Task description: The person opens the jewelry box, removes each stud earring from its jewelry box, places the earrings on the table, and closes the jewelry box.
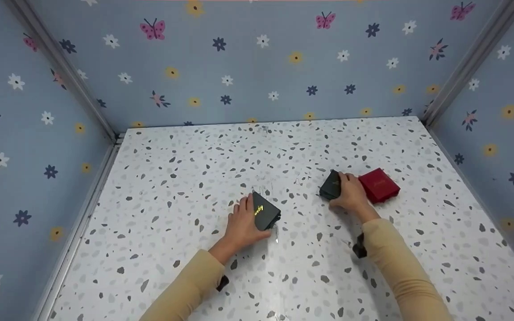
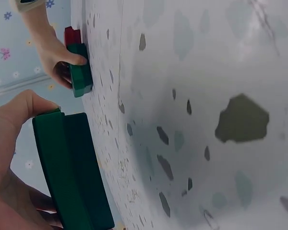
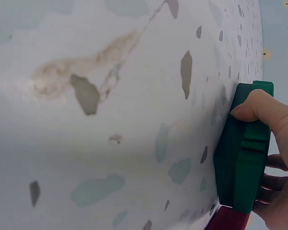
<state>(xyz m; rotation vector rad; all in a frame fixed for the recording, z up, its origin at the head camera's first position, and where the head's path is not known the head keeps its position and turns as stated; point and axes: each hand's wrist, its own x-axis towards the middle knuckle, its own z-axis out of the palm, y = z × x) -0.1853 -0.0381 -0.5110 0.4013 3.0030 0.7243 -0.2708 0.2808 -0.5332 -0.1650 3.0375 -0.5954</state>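
My left hand (image 1: 240,226) grips a small dark green box (image 1: 267,213) with gold lettering on its lid, thumb at the near side and fingers over the far side. The left wrist view shows that box (image 2: 67,167) close up, its lid and base in two green tones. Farther right, my right hand (image 1: 352,192) holds a second dark green box (image 1: 329,187), the thumb pressing one side in the right wrist view. Just right of that hand lies a red box (image 1: 379,185) with faint lettering on top; its end appears right by the green box (image 3: 242,158).
The boxes are on a white speckled tabletop (image 1: 221,165). Blue panels (image 1: 257,67) with flowers and butterflies rise at the back and both sides, joined by grey metal corner posts (image 1: 67,73). Dark wrist straps (image 1: 359,247) show below the tan sleeves (image 1: 404,267).
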